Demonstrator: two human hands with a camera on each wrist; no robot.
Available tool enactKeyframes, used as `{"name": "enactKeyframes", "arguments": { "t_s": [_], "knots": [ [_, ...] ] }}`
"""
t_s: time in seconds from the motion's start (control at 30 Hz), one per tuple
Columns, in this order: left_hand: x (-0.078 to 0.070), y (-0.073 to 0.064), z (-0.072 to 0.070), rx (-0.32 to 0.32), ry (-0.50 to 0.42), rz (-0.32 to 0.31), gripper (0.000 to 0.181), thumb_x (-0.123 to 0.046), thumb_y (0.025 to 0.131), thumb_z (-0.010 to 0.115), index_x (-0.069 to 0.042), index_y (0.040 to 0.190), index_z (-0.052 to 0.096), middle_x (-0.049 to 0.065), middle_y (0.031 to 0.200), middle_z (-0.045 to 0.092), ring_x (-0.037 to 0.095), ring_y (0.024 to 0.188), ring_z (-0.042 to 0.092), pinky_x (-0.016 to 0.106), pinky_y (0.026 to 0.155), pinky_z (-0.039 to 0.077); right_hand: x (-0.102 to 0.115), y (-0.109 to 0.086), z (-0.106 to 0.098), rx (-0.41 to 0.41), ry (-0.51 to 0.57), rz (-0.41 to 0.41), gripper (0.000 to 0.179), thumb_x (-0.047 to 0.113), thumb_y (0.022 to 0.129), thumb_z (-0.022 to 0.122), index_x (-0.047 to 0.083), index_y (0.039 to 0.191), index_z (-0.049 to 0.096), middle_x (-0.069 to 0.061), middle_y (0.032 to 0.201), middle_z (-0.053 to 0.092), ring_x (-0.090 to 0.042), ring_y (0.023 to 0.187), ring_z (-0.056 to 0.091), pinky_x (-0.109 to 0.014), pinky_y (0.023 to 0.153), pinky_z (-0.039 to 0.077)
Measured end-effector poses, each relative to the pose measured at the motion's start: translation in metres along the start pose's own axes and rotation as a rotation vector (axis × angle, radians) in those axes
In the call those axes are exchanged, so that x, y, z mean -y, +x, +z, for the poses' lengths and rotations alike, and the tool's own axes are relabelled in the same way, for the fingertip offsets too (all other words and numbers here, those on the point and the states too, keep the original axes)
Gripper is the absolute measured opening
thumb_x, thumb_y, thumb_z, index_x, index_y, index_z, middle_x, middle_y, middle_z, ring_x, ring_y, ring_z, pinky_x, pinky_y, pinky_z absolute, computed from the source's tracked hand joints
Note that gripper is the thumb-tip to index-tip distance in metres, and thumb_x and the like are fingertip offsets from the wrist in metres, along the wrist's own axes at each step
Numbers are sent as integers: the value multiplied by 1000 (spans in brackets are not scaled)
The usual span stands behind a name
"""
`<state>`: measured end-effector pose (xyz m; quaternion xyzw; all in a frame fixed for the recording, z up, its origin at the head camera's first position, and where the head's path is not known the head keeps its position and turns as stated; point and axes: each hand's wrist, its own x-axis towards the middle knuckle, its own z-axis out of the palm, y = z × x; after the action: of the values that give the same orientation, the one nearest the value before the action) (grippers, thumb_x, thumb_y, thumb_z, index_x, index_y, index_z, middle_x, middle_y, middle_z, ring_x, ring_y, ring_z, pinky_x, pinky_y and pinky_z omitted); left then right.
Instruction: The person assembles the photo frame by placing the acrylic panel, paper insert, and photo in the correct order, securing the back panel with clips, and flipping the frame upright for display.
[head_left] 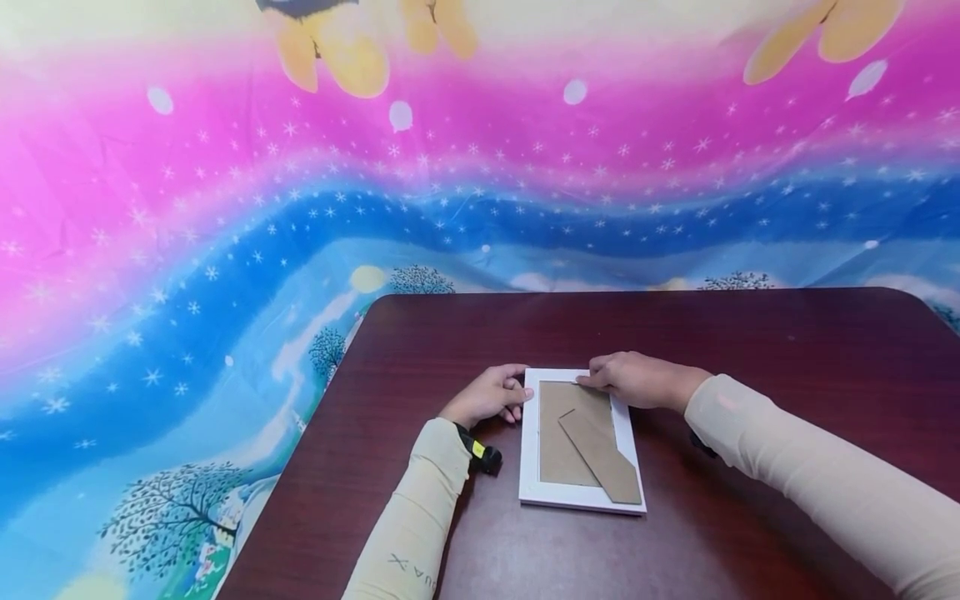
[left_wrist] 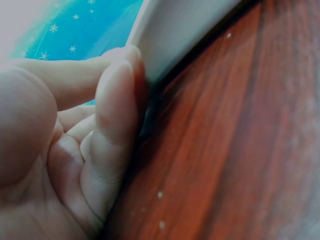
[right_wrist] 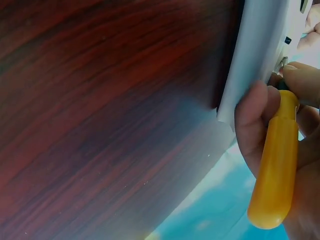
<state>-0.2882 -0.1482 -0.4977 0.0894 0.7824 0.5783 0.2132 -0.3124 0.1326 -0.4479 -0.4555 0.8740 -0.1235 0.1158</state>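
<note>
A white picture frame (head_left: 530, 442) lies face down on the dark red-brown table, its brown backing board (head_left: 558, 450) and slanted easel leg (head_left: 600, 458) uppermost. My left hand (head_left: 491, 395) pinches the frame's left edge near the far corner; in the left wrist view thumb and finger meet at the white edge (left_wrist: 170, 35). At the far right corner, my right hand (head_left: 637, 377) bends over the backing's top edge. The right wrist view shows it gripping a yellow-handled screwdriver (right_wrist: 276, 165), whose tip is mostly hidden by the fingers. Small dark metal tabs (right_wrist: 288, 40) show on the frame's back.
The table (head_left: 420, 350) extends around the frame on all sides. Behind it hangs a pink and blue patterned cloth (head_left: 480, 167) with snowflakes. A black strap with a small device (head_left: 483, 454) sits on the left wrist.
</note>
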Motion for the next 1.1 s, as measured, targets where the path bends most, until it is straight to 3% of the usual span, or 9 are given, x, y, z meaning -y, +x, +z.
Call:
{"name": "enactKeyframes", "arguments": {
  "t_s": [0.47,0.8,1.1],
  "knots": [
    [0,2,2,20,12,9,62,-14,95,66,-3,148,37,10,77,62,19,58,60,32,55,56,-3,-8,5,-42,-4,13,38,3,96,59,14,133,62,8,87,52,-6,74,48,-24,66,45],
    [2,-2,-1,-3,11,9,63,-15,94,67,-3,148,37,11,77,63,19,59,60,34,55,57,0,-7,6,-106,22,22,38,5,98,58,15,134,61,8,87,54,-6,76,49,-25,68,46],
    [-2,-3,2,6,21,16,63,-14,95,66,-1,148,36,10,78,64,18,58,60,31,53,56,6,-15,16,-209,2,104,39,6,97,60,14,136,60,7,86,52,-6,74,48,-23,65,46]
  ]
}}
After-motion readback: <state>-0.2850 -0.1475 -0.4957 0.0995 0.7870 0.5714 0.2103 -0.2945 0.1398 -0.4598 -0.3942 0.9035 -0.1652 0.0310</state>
